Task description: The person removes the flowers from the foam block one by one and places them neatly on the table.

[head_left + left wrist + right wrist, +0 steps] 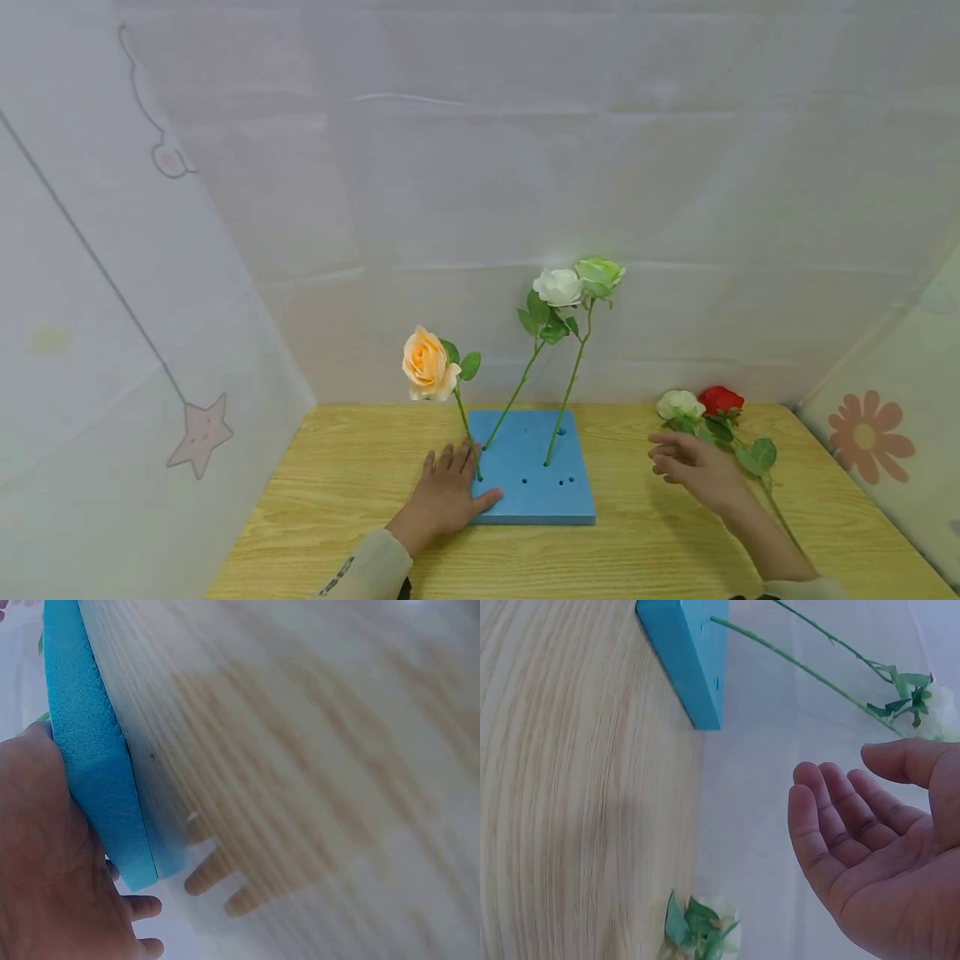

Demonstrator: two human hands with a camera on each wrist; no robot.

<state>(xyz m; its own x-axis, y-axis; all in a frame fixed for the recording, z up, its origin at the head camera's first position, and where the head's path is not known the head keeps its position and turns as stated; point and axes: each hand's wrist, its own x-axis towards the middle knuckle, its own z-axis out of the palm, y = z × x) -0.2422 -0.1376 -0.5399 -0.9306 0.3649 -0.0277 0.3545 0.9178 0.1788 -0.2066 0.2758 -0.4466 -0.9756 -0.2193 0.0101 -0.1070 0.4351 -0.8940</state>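
A blue foam board (525, 504) with several holes lies on the table. My left hand (448, 496) rests on its left edge, fingers spread and straight, the thumb over the front corner. Three artificial roses stand in the board: a peach rose (427, 364) leaning left by my left hand, a white rose (558, 287) and a light green rose (598, 275) leaning right. My right hand (877, 847) hovers over the table right of the board, palm up to the camera, fingers loosely bent around nothing. Just beyond it lie a red rose (722, 401) and a cream-white rose (680, 405).
The wooden table (337, 500) ends at a pale cloth backdrop (450, 208) close behind the board. Cloth walls with a printed star (201, 433) and a printed flower (870, 437) stand on either side. A long green stem (783, 521) runs toward the front right.
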